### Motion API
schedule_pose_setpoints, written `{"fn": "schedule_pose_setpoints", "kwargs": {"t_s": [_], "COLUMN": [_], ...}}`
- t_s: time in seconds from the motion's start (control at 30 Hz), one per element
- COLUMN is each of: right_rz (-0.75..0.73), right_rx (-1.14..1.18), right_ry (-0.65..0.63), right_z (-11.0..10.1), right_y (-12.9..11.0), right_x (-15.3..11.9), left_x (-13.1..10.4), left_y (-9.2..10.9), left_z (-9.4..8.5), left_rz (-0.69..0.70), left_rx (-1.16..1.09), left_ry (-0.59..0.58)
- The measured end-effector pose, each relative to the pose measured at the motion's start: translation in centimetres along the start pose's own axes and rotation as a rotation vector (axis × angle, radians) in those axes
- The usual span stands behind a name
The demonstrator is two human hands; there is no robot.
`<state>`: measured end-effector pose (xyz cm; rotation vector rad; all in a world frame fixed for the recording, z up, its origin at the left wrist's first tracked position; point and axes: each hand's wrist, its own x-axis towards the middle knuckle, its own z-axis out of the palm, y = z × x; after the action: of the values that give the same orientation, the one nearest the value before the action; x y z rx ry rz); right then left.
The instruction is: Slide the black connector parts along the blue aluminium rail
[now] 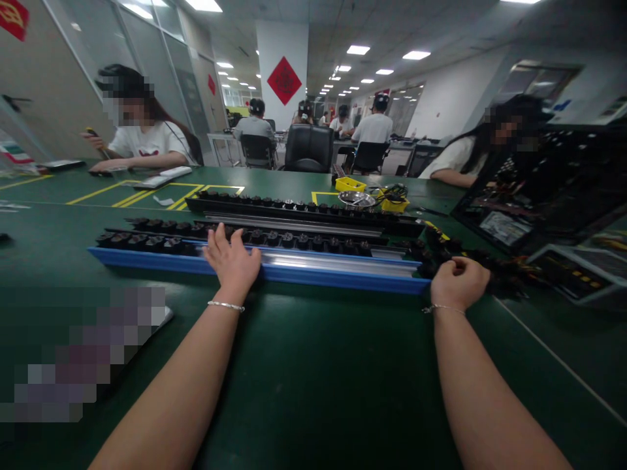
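A long blue rail (337,281) with a bright metal channel lies across the table in front of me. Small black round modules (157,242) fill its left part. My left hand (231,260) rests over the rail's middle, fingers spread, touching the modules or channel; exact contact is hidden. Beyond the rail's right end, my right hand (459,282) is closed with thumb and fingers curled together near a pile of black parts (431,251); whatever it pinches cannot be made out. Behind the blue rail lie black rails (294,207) lined with similar modules.
A metal bowl (356,199) and yellow trays (350,185) stand farther back. At right are an open computer case (519,196) and a power supply box (582,271). A blurred-out item (88,359) lies at left front. People sit across the table on both sides.
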<state>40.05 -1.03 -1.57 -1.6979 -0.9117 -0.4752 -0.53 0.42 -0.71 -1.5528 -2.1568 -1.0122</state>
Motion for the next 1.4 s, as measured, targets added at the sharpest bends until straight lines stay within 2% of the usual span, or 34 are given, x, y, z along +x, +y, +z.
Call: {"fn": "schedule_pose_setpoints", "kwargs": {"t_s": [0.07, 0.13, 0.23, 0.3, 0.37, 0.43, 0.5, 0.57, 0.67, 0.8, 1.0, 1.4], "right_rz": [-0.196, -0.384, -0.628, -0.727, -0.742, -0.722, -0.708, -0.701, -0.688, -0.691, -0.687, -0.664], "right_rx": [0.016, 0.034, 0.085, 0.102, 0.091, 0.073, 0.056, 0.038, 0.023, 0.016, -0.012, 0.008], "right_ry": [-0.03, -0.116, -0.29, -0.418, -0.474, -0.491, -0.499, -0.506, -0.51, -0.532, -0.543, -0.568], "right_z": [-0.2, -0.1, 0.4, 0.7, 0.9, 0.9, 0.8, 0.7, 0.6, 0.6, 0.6, 0.7], "right_y": [-1.6, -3.2, -5.0, -5.7, -5.9, -6.0, -6.0, -6.0, -6.2, -6.3, -6.4, -6.3], "right_x": [-0.9, -2.2, -4.4, -5.4, -5.8, -5.9, -5.8, -5.7, -5.7, -5.7, -5.6, -5.6], "left_x": [0.4, 1.1, 2.9, 4.8, 7.1, 9.3, 11.0, 12.1, 12.5, 11.8, 11.0, 11.3], "left_y": [-0.6, -1.1, -1.9, -2.9, -4.6, -6.9, -9.4, -11.6, -13.4, -13.1, -11.9, -12.5], "left_z": [-0.2, -0.4, -1.3, -2.3, -3.5, -4.6, -5.4, -5.7, -5.8, -5.8, -5.8, -5.7], "left_rz": [-0.078, -0.136, -0.118, -0.096, -0.087, -0.173, -0.235, -0.204, -0.063, -0.017, -0.131, -0.185], "left_rx": [0.024, 0.052, 0.124, 0.196, 0.28, 0.37, 0.431, 0.485, 0.533, 0.519, 0.543, 0.507], "left_ry": [-0.025, -0.074, -0.166, -0.198, -0.269, -0.346, -0.5, -0.665, -0.712, -0.67, -0.678, -0.654]}}
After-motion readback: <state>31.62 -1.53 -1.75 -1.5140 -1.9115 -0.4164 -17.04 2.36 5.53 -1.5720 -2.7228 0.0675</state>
